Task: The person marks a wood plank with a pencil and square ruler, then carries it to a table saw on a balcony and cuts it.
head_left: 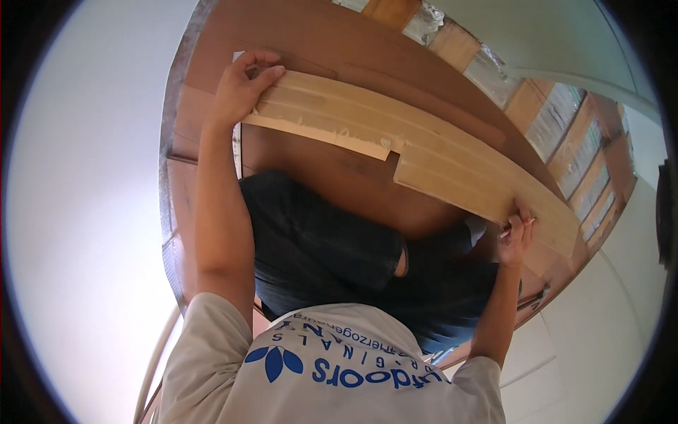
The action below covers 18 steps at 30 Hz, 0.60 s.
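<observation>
A long, pale wooden plank [339, 106] lies crosswise in front of me, with a rectangular notch in its near edge and peeling shreds along that edge on the left. My left hand [244, 85] is closed around the plank's left end, thumb on top. At the right part of the near edge, my right hand [518, 237] is closed around a thin pencil-like stick [505, 233], and one finger reaches onto the plank's face. The fingers partly cover the stick, so its exact kind is unclear.
Brown boards [282, 35] cover the floor beneath the plank. Beyond them, at the far right, wooden battens [530, 102] alternate with silvery foil [554, 124]. My legs in dark trousers [318, 233] are folded close to the plank. A white wall [85, 177] stands at left.
</observation>
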Motion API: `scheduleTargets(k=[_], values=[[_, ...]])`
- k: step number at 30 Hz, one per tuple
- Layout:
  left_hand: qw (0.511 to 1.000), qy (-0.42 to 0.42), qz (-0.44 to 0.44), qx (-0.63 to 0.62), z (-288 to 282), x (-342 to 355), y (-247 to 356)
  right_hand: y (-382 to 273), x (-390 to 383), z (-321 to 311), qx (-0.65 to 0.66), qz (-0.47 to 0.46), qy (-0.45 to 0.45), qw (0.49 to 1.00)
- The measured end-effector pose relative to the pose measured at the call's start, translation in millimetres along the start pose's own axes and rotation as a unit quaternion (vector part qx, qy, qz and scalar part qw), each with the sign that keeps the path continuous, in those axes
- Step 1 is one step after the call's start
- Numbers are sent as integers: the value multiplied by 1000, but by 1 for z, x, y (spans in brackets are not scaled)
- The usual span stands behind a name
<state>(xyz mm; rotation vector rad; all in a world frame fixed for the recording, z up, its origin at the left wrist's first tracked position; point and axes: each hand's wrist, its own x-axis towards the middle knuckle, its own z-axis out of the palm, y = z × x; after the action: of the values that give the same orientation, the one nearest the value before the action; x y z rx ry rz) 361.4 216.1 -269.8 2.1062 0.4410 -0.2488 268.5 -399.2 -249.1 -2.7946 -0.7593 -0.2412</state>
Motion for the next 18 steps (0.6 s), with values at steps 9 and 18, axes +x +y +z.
scheduleTargets(k=[9, 18], values=[[999, 11, -28, -45, 3, 7, -6, 2, 6, 26, 16, 118, -73, 990], [999, -11, -31, 19, 6, 5, 3, 86, -72, 7, 190, 518, 86, 830]])
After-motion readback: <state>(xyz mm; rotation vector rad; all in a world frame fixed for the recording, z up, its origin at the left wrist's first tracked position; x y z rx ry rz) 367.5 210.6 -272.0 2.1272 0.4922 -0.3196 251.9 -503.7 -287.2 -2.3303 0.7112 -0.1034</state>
